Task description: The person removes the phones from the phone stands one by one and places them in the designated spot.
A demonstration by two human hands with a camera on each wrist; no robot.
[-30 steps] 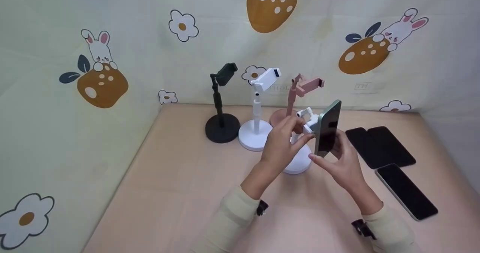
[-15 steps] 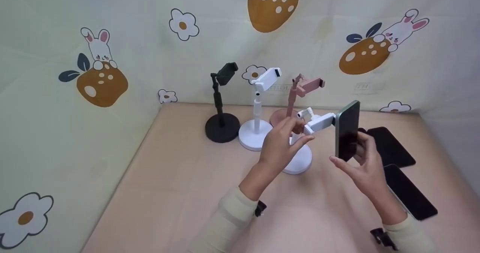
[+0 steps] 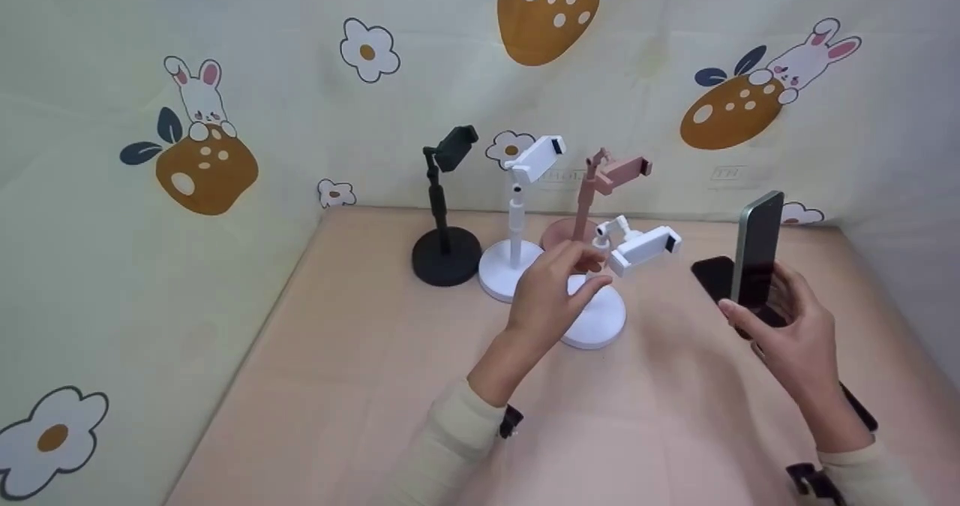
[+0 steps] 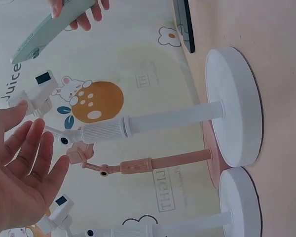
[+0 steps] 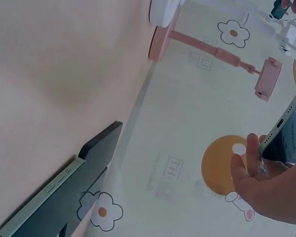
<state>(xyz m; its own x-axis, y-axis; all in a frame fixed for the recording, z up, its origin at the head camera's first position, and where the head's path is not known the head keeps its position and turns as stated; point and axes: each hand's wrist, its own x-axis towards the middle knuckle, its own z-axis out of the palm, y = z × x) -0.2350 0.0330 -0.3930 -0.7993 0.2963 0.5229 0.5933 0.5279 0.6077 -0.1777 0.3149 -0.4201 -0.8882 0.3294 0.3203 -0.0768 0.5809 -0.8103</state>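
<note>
My right hand [image 3: 802, 333] grips a pale green smartphone [image 3: 759, 247], held upright above the right of the table, thumb on one edge. In the right wrist view the phone [image 5: 288, 133] sits above my fingers. The front white phone stand [image 3: 600, 322] has an unoccupied clamp [image 3: 646, 249] tilted to the right. Beside that clamp is my left hand [image 3: 544, 299], its fingers relaxed and spread from the thumb. The left wrist view shows the left hand [image 4: 19, 168] near the clamp [image 4: 37, 94]; whether the thumb touches it, I cannot tell.
Behind stand a black phone stand [image 3: 446, 257], another white stand [image 3: 499, 269] and a pink stand [image 3: 622, 174]. Dark phones [image 3: 711, 273] lie on the right of the table, partly hidden by my right hand and arm. A printed cloth hangs behind.
The right hand has carried the phone rightward, out of the front white stand's clamp, which is now uncovered. My left hand has drawn slightly back from the clamp.
</note>
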